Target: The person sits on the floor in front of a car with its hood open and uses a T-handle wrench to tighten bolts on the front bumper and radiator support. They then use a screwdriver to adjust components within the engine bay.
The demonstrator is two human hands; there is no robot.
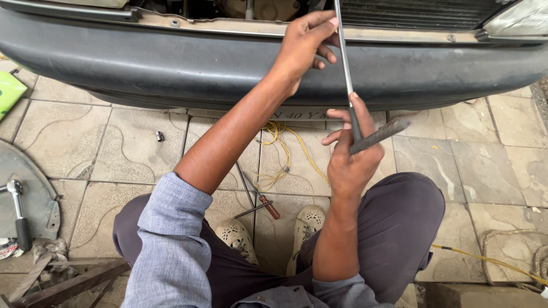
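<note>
While the long metal rod (345,54) is held almost upright before the car's dark bumper (171,68), its upper end is seen to pass above the bumper's top edge and out of the picture, so what it meets there cannot be told. The rod's lower part is clamped in the grip of the right hand (351,162), fingers closed around it; a flat, rough-surfaced grey bar (381,134) — perhaps a file — is held in the same fist and juts out to the right. The left hand (305,43) is raised at the bumper's upper lip, its fingers curled loosely beside the rod near its top; whether the rod is actually pinched there is not shown.

As a judgement, the work is under way rather than finished — the rod is in hand and directed toward the opened front of the car. On the paved floor (85,137) between the person's shoes are laid a red-handled screwdriver (267,204) and thin rods, beside a coil of yellow wire (279,142). A small socket (160,136) lies further left, a ratchet wrench (18,211) at the far left.
</note>
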